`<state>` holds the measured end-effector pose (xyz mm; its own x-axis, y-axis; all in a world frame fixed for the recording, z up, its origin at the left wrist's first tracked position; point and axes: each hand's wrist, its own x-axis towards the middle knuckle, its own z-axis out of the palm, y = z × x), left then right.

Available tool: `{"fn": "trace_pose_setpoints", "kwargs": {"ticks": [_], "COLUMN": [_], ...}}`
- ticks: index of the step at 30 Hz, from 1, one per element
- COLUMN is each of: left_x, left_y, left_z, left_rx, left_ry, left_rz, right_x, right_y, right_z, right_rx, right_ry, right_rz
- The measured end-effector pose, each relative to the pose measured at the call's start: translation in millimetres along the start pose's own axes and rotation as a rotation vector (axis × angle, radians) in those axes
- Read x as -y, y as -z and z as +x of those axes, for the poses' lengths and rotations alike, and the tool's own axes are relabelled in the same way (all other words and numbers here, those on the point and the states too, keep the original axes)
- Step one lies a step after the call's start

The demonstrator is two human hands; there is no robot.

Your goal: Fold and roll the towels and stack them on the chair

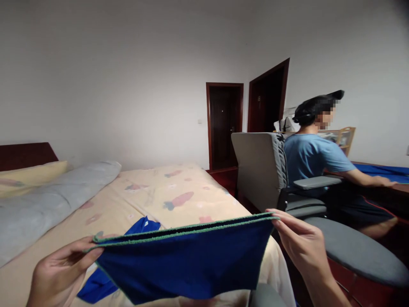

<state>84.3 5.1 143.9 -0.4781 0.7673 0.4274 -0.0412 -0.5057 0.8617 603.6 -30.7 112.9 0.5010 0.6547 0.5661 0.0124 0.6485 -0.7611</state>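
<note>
A blue cloth (188, 264) with green stitched edges hangs folded double between my two hands, its two top edges running side by side. My left hand (60, 266) pinches the left top corner between thumb and fingers. At the other end, my right hand (302, 238) grips the right top corner in the same way. The cloth is stretched nearly straight along the top and sags at the bottom. Behind it, another blue cloth (99, 285) lies crumpled on the bed (128, 209), partly hidden by the held one.
A grey bolster-like roll (60, 200) and a yellow pillow (54, 168) lie at the bed's left. On the right, a person (316, 153) sits in a grey office chair (255, 166), one arm over a table with blue cloth (380, 172). A grey round seat (361, 247) stands nearer.
</note>
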Motion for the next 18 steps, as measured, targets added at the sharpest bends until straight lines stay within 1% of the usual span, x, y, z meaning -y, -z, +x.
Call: {"fn": "trace_pose_setpoints", "kwargs": {"ticks": [4,7,10,13,18], "left_x": [-24.0,-33.3,-35.2,-35.9,-39.9], "left_y": [-25.1,-36.2,-38.9,-37.6,-32.4], "left_z": [-13.9,-20.0,-22.3,-23.1,-25.0], "left_rx": [-0.052,-0.086,-0.105,-0.096,0.010], "left_ry": [0.049,0.043,0.059,0.087,-0.002], "left_rz": [-0.041,-0.040,-0.052,-0.055,-0.002], "right_x": [-0.7,2.4,10.6,19.7,24.6], "right_y": [-4.9,-6.1,-7.3,-9.3,-8.7], "right_z": [1.3,0.4,-2.4,-4.5,-3.1], "right_rx": [-0.044,-0.061,-0.088,-0.111,-0.137], "right_ry": [-0.038,-0.072,-0.093,-0.109,-0.130], "right_rz": [0.106,0.155,0.204,0.242,0.254]}}
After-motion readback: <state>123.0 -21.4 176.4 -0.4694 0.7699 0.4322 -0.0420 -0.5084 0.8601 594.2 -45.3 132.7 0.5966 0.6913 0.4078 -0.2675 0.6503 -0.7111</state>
